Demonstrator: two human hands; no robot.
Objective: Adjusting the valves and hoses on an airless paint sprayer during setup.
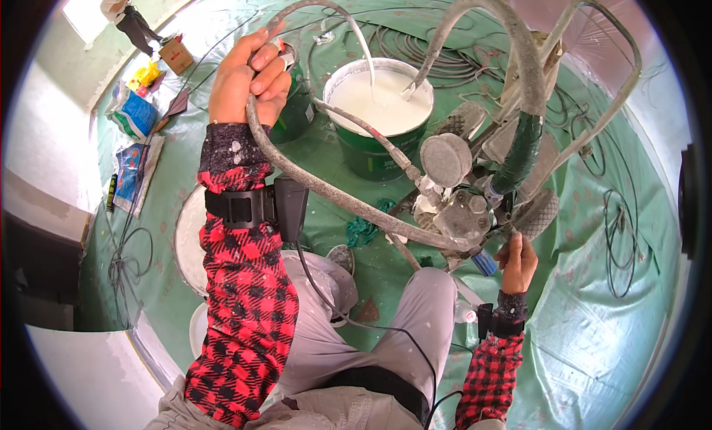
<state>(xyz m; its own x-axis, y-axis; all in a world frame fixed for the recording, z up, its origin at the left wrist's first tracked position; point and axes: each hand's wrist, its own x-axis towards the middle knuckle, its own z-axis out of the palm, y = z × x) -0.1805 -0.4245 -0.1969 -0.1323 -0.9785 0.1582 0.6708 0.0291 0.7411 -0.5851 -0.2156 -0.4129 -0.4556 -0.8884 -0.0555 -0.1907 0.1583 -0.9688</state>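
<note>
My left hand (252, 81) is raised at the upper left, its fingers wrapped around a paint-spattered grey hose (326, 189). This hose runs from the hand down to the paint sprayer (463, 215). Above the hand a hose arcs over, and its white end dips into the white paint (382, 107) in a green bucket (378, 152). My right hand (517, 263) is at the near side of the sprayer, thumb and fingers pinched at a small part I cannot make out. A blue knob (484, 263) sits just left of it. A thick suction pipe (512, 29) bends from the sprayer into the bucket.
Another green bucket (297, 111) stands behind my left wrist. A pale round tub (194, 241) is partly hidden by my left arm. Coiled hoses (460, 66) and cables lie on green sheeting. Bags (132, 111), a cardboard box (176, 55) and a person (127, 18) are at far left.
</note>
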